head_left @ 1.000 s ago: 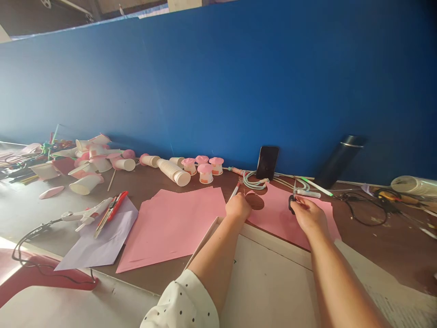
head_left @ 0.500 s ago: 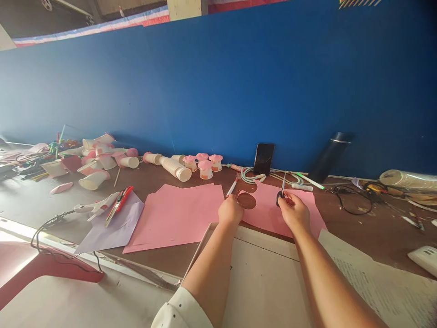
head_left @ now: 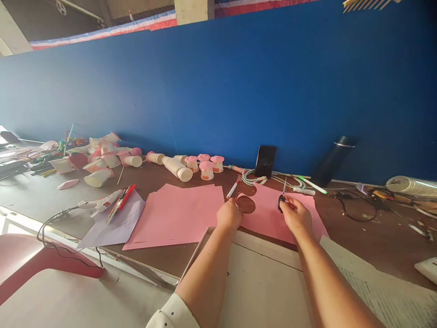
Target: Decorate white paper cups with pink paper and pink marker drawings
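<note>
My right hand [head_left: 298,217] is closed around the dark handles of a pair of scissors [head_left: 284,187], whose blades point away from me, over a sheet of pink paper [head_left: 268,218]. This sheet has a round hole near its left side, through which brown table shows. My left hand [head_left: 230,215] is closed at the sheet's left edge beside the hole, its fingertips mostly hidden. Just beyond it is a red-and-white marker [head_left: 233,187]. More pink paper [head_left: 184,214] lies in a stack to the left.
Pink-roofed paper cups [head_left: 206,171] and a row of nested cups [head_left: 177,168] stand along the blue partition [head_left: 211,91]. A phone [head_left: 266,161] leans there by a coiled cable. A glue gun [head_left: 99,202] and red utility knife [head_left: 122,202] lie left; a dark bottle [head_left: 332,159] right.
The view has shifted slightly, so the table things appear a little displaced. Both hands keep nearly the same places at the pink sheet, the scissors still in the right one.
</note>
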`<action>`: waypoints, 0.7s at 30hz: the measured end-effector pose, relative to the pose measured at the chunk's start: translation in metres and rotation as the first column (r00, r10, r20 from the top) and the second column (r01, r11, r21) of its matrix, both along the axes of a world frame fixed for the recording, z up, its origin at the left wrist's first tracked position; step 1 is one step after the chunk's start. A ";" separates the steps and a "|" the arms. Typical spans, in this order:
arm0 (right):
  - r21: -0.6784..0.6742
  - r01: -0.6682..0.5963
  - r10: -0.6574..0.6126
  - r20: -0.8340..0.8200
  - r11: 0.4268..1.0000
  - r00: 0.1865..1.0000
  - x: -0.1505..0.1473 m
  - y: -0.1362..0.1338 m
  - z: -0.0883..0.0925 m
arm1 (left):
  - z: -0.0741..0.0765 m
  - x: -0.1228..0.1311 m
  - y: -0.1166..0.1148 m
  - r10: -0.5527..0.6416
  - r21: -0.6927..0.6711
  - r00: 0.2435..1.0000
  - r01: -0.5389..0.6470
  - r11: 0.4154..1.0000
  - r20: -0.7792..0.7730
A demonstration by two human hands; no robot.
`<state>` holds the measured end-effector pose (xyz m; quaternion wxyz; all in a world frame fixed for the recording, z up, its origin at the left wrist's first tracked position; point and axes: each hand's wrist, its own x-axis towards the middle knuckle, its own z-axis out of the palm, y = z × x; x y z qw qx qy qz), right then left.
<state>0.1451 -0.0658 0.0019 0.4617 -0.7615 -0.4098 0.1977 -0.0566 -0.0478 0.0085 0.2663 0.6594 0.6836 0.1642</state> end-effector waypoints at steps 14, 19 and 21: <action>0.014 0.033 -0.034 0.090 0.999 0.995 0.017 0.012 -0.004 | -0.003 0.013 -0.006 -0.005 0.080 0.997 0.011 0.997 -0.075; -0.143 0.041 0.004 0.301 0.989 0.954 0.030 0.004 -0.004 | -0.004 0.013 -0.008 -0.009 0.135 0.997 0.020 0.991 -0.081; -0.226 0.032 0.048 0.338 0.974 0.940 0.032 0.002 -0.004 | -0.005 0.013 -0.008 0.009 0.182 0.995 0.009 0.983 -0.095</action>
